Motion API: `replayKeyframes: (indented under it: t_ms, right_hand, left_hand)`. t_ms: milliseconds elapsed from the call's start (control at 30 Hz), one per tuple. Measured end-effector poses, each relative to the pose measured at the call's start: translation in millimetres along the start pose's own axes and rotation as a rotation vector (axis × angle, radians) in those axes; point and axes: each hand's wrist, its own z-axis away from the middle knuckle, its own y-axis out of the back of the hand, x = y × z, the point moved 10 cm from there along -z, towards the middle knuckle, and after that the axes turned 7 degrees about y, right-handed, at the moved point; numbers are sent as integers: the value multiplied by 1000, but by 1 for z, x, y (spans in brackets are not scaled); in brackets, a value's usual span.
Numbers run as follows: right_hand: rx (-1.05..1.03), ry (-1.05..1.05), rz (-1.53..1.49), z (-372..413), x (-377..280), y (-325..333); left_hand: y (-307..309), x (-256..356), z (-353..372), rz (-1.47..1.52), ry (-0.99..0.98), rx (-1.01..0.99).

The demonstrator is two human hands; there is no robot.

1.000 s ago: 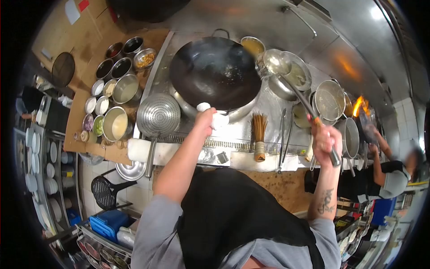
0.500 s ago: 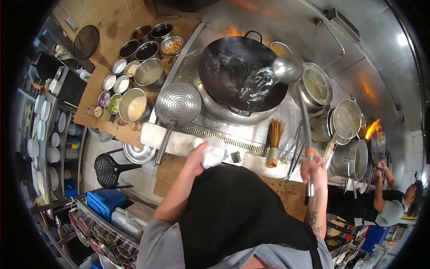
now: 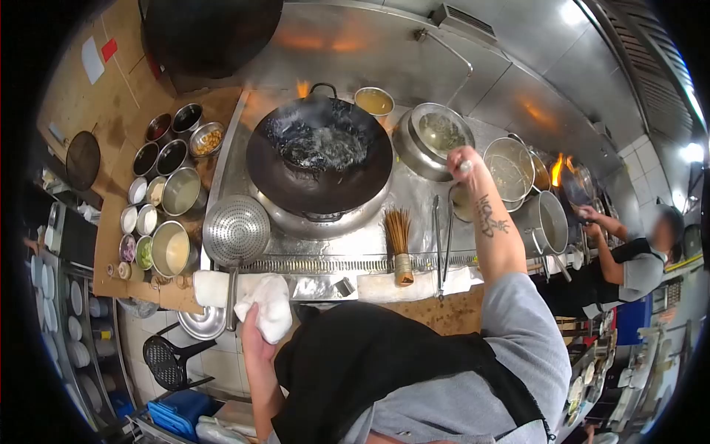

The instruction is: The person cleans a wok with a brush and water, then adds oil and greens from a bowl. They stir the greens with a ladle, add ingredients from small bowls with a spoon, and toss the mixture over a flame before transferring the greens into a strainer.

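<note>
My left hand [image 3: 254, 339] is closed on a bunched white cloth [image 3: 268, 307] at the stove's front edge. My right hand [image 3: 464, 161] reaches forward, its fingers wrapped round the ladle's handle [image 3: 464, 166], whose end shows in the fist. The ladle's bowl cannot be made out. Beside that hand stands a metal pot with a strainer [image 3: 441, 133] in it. To its left, a black wok [image 3: 318, 194] sits on the burner with churning, steaming water inside. A perforated skimmer [image 3: 237, 228] rests at the wok's left, its handle pointing toward me.
A bamboo brush [image 3: 400, 244] and tongs [image 3: 436, 244] lie at the stove's front. Seasoning containers [image 3: 175, 248] crowd the left counter. Pots and a mesh strainer [image 3: 509, 170] stand at right. Farther right, a co-worker [image 3: 629, 259] works by an open flame [image 3: 562, 169].
My right hand has gone forward from the stove's front to the pot at back right. The ladle no longer pours water into the wok. The view has turned to the right.
</note>
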Motion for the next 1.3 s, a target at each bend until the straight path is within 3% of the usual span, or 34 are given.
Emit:
replayKeyframes:
  t_ms: [33,133,267,367,400,500,533,767,867,900,967,1000,1100,1300]
  right_hand:
    - [-132,-115,-521,16,-9,-38]
    - [-95,9,-540,24,-39,-65]
    - [-89,-6,-442,34,-69,-92]
    - [-128,36,-181,39,-83,-93]
    - [-42,52,13,45,-86,-81]
    - [314,506,888,65,-126,-50]
    - [377,526,994,72,-130,-42]
    - [670,437,1469,78,-83,30]
    - [476,309,1452,73,-42,19]
    - [476,251,1252,89,-31,13]
    - [-52,-44,219,49,12,23]
    - [-298,-180,-305,61,16,-7]
    - [-145,-44,-625,75,0,-6]
    - [-311,-1,-694,143,-18,-53]
  left_hand:
    - [-3,1,3,20,2,13]
    - [-13,4,10,35,16,-3]
    - [-19,4,10,38,10,-33]
    - [-21,-6,6,-42,51,-51]
    - [-18,-12,2,-57,74,-60]
    - [-14,-26,-12,-68,133,-97]
    - [-19,-28,-14,-43,147,-112]
    - [-43,-14,-9,-95,100,-131]
    - [-39,-12,-8,-103,105,-100]
    - [-35,-11,-9,-115,107,-84]
    - [-29,-14,-13,-132,121,-51]
    - [-33,-14,-11,-127,138,-48]
    - [-39,-20,-17,-107,173,-91]
    - [-82,-40,-34,-185,206,-252]
